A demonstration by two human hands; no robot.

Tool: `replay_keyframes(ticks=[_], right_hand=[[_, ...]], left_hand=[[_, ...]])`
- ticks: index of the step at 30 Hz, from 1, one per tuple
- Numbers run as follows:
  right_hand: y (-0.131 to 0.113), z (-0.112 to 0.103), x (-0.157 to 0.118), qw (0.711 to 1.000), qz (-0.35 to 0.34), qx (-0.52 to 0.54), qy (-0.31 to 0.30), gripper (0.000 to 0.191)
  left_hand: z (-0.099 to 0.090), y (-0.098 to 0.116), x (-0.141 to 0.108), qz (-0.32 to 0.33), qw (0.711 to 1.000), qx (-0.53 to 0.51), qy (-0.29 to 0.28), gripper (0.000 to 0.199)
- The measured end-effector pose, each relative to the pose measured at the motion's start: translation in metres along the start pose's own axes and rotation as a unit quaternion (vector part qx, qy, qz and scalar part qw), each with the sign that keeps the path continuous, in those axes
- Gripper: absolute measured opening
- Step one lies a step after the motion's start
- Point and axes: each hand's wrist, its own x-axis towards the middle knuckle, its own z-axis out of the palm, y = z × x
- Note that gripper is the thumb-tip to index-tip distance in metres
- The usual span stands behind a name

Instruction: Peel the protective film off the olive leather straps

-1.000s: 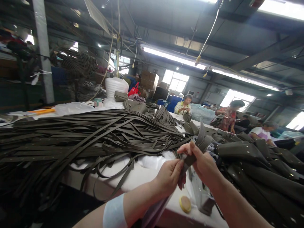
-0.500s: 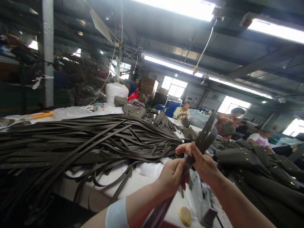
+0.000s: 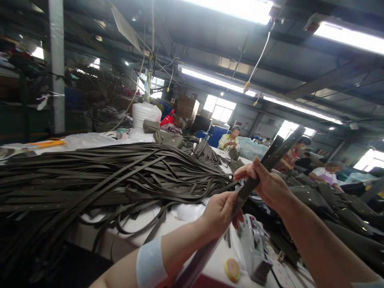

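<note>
Dark olive straps [image 3: 277, 155] with small metal studs run diagonally through both of my hands. My left hand [image 3: 220, 212] is closed around their lower part, thumb on top. Higher up, my right hand [image 3: 268, 182] grips the same straps between thumb and fingers. Their upper ends stick out past the right hand and fan slightly apart. Below the left hand the straps hang toward the bottom of the view, where they blur. A large heap of similar straps [image 3: 120, 172] lies on the table to the left of my hands.
On the white table [image 3: 135, 236] below my hands are a grey tool, perhaps a tape dispenser [image 3: 255, 252], and a round yellow-edged roll [image 3: 232, 269]. Olive bags [image 3: 318, 200] are piled at right. A white foam roll [image 3: 146, 116] stands behind the straps. Co-workers [image 3: 230, 139] sit further back.
My right hand has moved up and to the right along the straps. Their upper ends, curled over before, now point straighter up and right. My left hand keeps its hold.
</note>
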Motion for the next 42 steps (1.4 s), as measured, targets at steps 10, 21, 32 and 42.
replay_keyframes(ticks=[10,21,32,42], right_hand=[[-0.051,-0.005,0.024,0.997,-0.040,-0.039,0.047,0.049],[-0.057,-0.021,0.021,0.986,0.077,-0.145,-0.036,0.065],[-0.042,-0.025,0.013,0.983,0.087,-0.151,-0.054,0.072],[-0.022,-0.030,0.014,0.985,0.044,-0.165,0.025,0.060]], left_hand=[[0.017,0.046,0.052,0.046,0.998,-0.021,-0.034,0.061],[0.028,0.047,0.080,0.082,0.995,-0.035,-0.048,0.063],[0.026,0.037,0.074,0.055,0.997,-0.044,-0.030,0.061],[-0.007,-0.004,0.051,-0.034,0.993,-0.062,-0.093,0.063]])
